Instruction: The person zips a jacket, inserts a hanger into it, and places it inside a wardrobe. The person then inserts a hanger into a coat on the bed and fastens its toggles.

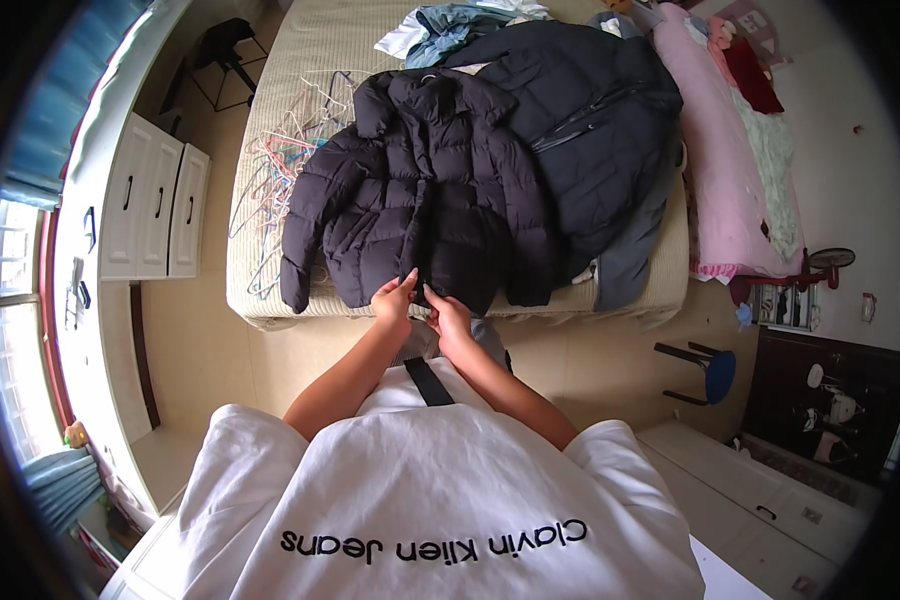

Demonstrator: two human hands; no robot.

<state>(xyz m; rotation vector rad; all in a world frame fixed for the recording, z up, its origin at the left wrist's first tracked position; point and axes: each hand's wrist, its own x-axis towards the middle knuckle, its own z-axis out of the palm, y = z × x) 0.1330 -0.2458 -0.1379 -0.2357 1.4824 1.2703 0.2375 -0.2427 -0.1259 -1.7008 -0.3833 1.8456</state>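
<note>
A dark puffer jacket (425,190) lies front up on the bed, its collar pointing away from me and its sleeves spread to both sides. At the bottom of its front opening, my left hand (394,300) pinches one edge of the hem. Just to the right, my right hand (449,316) is closed on the other edge, close to the left fingertips. The small zipper parts between my fingers are too small to make out. A larger black padded coat (600,130) lies beside the jacket on the right, partly under its sleeve.
Tangled wire hangers (280,165) lie left of the jacket on the bed (290,50). Blue and white clothes (450,35) are heaped at the far side. Pink bedding (715,150) is at the right. White cabinets (155,200) stand left; a blue stool (710,376) stands right.
</note>
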